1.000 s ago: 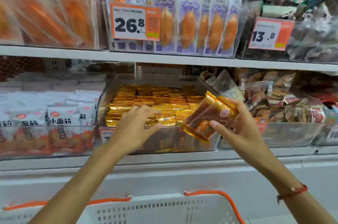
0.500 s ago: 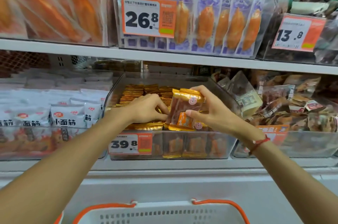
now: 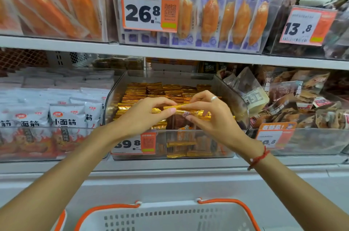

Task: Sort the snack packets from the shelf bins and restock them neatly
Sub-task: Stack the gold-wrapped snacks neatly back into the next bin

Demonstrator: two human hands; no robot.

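Held item: gold packets (image 3: 190, 110), small stack turned edge-on, above front of middle clear bin (image 3: 234, 98), lower shelf.
Left hand (image 3: 140, 117): fingertips pinched on left end of stack, thumb below.
Right hand (image 3: 213, 115): fingers curled around right end of stack; ring on one finger; red string bracelet (image 3: 258, 158) at wrist.
Bin contents: gold-edged packets in rows (image 3: 151, 89), filling rear and left; more seen through front wall.
Price tag, middle bin (image 3: 135, 144): reads 39.8, partly covered by left wrist.
Left neighbour: white packets with flame print (image 3: 68, 121) in adjoining bin.
Right neighbour: mixed brown and clear packets (image 3: 302, 96), loosely heaped; orange tag (image 3: 273, 135) on front, partly hidden by right wrist.
Upper shelf: purple-and-white pouches with orange contents (image 3: 226, 17), upright in row; tag 26.8 (image 3: 149, 8) in front; tag 13.8 (image 3: 306, 25) further right; large orange-filled bags (image 3: 52, 2) at left.
Foreground: white basket with orange handles (image 3: 170, 217), below both forearms.
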